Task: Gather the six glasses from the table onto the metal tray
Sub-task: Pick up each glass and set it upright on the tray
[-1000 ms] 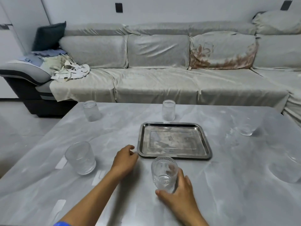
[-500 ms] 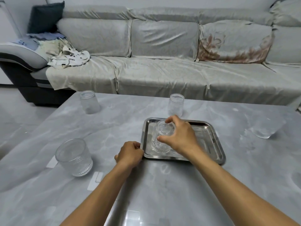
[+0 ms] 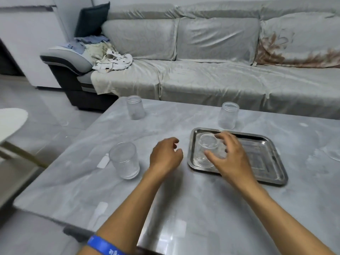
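We list first the long grey fabric-covered sofa (image 3: 211,70), spanning the far side of the room, with a dark cushion (image 3: 93,19) at its left end and a heap of crumpled white and pale-blue cloths (image 3: 110,60) on the seat beside the armrest. Next, the grey marble-patterned table (image 3: 165,199), which carries all the task's things.

On the table's right half we record the rectangular polished metal tray (image 3: 265,162), lying flat. In its near-left corner stands one clear ribbed drinking glass (image 3: 207,150), upright, mouth up.

Off the tray we count three clear glasses in plain view: one near the table's left edge (image 3: 126,160), just left of our left hand; one at the far-left corner (image 3: 135,107); one just behind the tray's far rim (image 3: 228,115). A faint clear shape at the right edge (image 3: 333,153) may be another glass; we cannot tell.

Our right hand (image 3: 230,159) is over the tray beside the glass, fingers spread wide in a loose curve around it; whether they touch the glass we cannot tell. Our left hand (image 3: 165,155) rests on the table just left of the tray, fingers curled in loosely and holding nothing. A blue wristband (image 3: 104,245) circles the left forearm.
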